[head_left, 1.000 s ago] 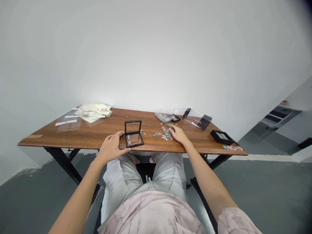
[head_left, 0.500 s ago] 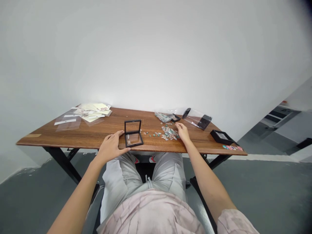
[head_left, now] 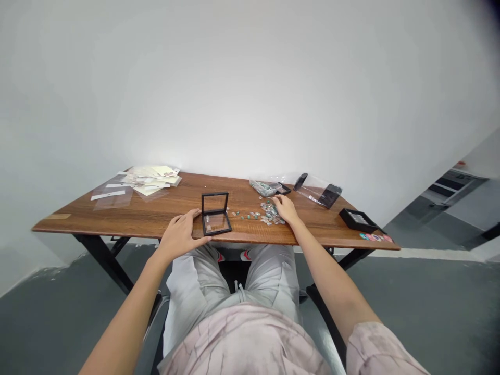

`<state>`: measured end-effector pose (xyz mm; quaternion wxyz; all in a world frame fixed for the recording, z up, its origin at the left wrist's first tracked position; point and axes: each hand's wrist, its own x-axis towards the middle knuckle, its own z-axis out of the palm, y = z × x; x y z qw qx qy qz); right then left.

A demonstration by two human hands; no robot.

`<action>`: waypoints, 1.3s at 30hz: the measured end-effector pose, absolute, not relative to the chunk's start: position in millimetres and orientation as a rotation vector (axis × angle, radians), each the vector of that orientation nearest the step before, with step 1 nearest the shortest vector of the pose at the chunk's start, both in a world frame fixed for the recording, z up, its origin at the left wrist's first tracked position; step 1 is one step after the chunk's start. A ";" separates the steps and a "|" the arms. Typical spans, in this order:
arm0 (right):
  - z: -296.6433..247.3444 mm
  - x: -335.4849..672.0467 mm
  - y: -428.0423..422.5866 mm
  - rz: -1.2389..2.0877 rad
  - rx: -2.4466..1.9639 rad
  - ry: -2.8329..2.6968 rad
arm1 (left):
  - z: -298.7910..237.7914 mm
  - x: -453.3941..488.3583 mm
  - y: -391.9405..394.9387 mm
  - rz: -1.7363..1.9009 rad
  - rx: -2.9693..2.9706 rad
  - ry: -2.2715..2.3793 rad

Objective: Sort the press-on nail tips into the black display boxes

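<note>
Shifting left since a moment ago, the right hand [head_left: 285,209] is spreading half-open over the pile of small stones [head_left: 269,214], its fingertips touching them, though I can't tell whether it is holding any. The left hand [head_left: 178,237] is resting loosely curved against the black display box [head_left: 215,222], whose clear lid is standing open near the front edge of the worktop [head_left: 117,219]. A plastic bag of stones [head_left: 264,188] is lying just behind the pile, and the writing on the paper slips [head_left: 150,180] is too small to read.
</note>
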<state>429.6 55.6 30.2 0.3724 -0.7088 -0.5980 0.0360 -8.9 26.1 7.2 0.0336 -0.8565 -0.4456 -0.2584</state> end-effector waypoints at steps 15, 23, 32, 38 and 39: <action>25.2 420.2 48.0 0.248 -1.572 -1.795 | 7.3 -8.8 25.8 -0.770 -2.636 -1.398; 32.3 427.3 19.5 0.203 -1.457 -1.520 | 7.4 -8.8 25.2 -0.772 -2.634 -1.392; 29.6 409.0 -34.6 0.031 -1.666 -2.155 | 8.8 -7.4 23.9 -0.794 -2.636 -1.390; 40.5 378.8 -28.4 0.149 -1.799 -2.303 | 8.5 -8.2 24.4 -0.783 -2.638 -1.401; 41.8 373.6 -26.0 0.178 -1.782 -2.300 | 8.3 -8.5 24.8 -0.782 -2.641 -1.400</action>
